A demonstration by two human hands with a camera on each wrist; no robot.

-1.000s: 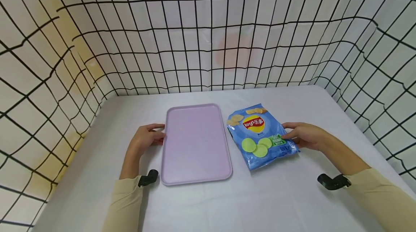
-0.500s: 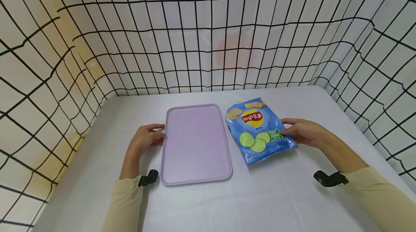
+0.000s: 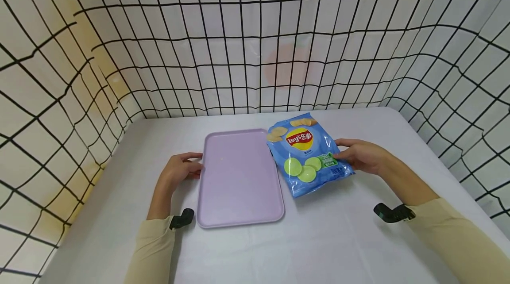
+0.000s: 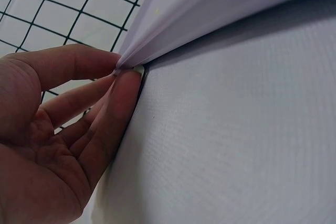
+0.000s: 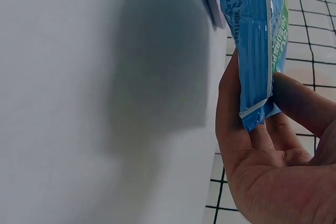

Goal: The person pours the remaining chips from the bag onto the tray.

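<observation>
A blue bag of Lay's potato chips (image 3: 300, 155) is held by its right edge in my right hand (image 3: 363, 155). Thumb on one face and fingers behind the other, that hand grips the bag (image 5: 255, 51) in the right wrist view, off the table with a shadow below. The bag's left corner overlaps the far right corner of a flat lilac tray (image 3: 241, 186) in the head view. My left hand (image 3: 180, 171) is at the tray's left side. In the left wrist view its thumb and index finger pinch the tray's rim (image 4: 157, 40).
A white cloth (image 3: 318, 239) covers the table under the tray. Black wire grid panels (image 3: 259, 49) stand at the back and along both sides, with pale sheeting behind them. Each wrist carries a small black camera mount (image 3: 392, 213).
My right hand has carried the chip bag to the left and farther back, so it now overlaps the tray's corner. The left hand and the tray have stayed in place.
</observation>
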